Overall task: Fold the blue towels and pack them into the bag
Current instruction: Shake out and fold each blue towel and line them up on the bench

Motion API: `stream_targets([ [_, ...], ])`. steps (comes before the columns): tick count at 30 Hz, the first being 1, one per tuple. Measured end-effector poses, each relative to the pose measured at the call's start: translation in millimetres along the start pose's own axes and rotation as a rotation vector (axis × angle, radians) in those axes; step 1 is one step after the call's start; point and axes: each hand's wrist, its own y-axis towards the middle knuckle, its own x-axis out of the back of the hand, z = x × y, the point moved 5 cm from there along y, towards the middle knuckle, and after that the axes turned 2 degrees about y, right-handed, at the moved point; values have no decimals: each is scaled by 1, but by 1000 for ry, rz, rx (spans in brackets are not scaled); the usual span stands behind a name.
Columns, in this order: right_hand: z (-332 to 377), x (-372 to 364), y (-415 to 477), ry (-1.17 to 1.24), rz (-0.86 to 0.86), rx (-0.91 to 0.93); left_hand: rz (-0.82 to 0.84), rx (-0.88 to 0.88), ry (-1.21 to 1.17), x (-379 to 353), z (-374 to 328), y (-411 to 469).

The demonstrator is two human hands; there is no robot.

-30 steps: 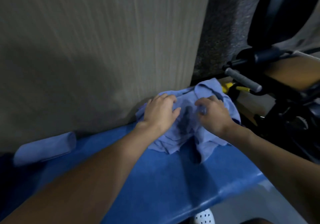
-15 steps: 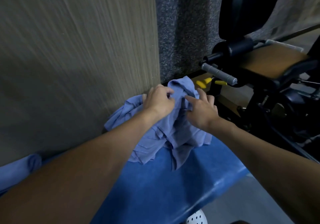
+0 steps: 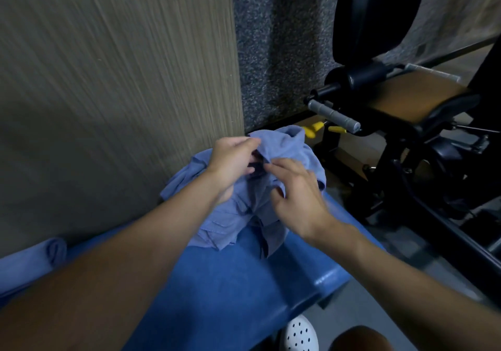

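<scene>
A crumpled heap of light blue towels (image 3: 287, 144) lies at the far end of a blue padded bench (image 3: 238, 291), against the wooden wall. My left hand (image 3: 230, 163) grips a raised fold of the top towel between fingers and thumb. My right hand (image 3: 298, 193) hovers on the heap just right of it, fingers spread and loosely bent, its fingertips touching the cloth. A rolled blue towel (image 3: 32, 261) lies at the left end of the bench by the wall. No bag is in view.
A wood-grain panel (image 3: 113, 85) rises directly behind the bench. A black gym machine (image 3: 401, 123) with a tan seat and grey handle stands close on the right. A white perforated shoe (image 3: 301, 334) shows below the bench edge.
The view has swung right and closer. My left hand has lifted a fold of towel higher, and my right hand has slid down and back from the fold with its fingers spread.
</scene>
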Motion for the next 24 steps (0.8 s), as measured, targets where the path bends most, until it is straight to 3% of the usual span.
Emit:
stream_targets([
  [6,33,-9,-38,164,97,106,-170,-70,-86,47,8,-47],
  [11,30,1,-47,79,-121,-44,-272,-154,48,101,4,-88],
  [17,37,-23,-54,-154,35,-193,-332,-230,238,159,10,-142],
  [24,70,-92,-99,-194,400,-130,-392,-132,395,229,52,-199],
])
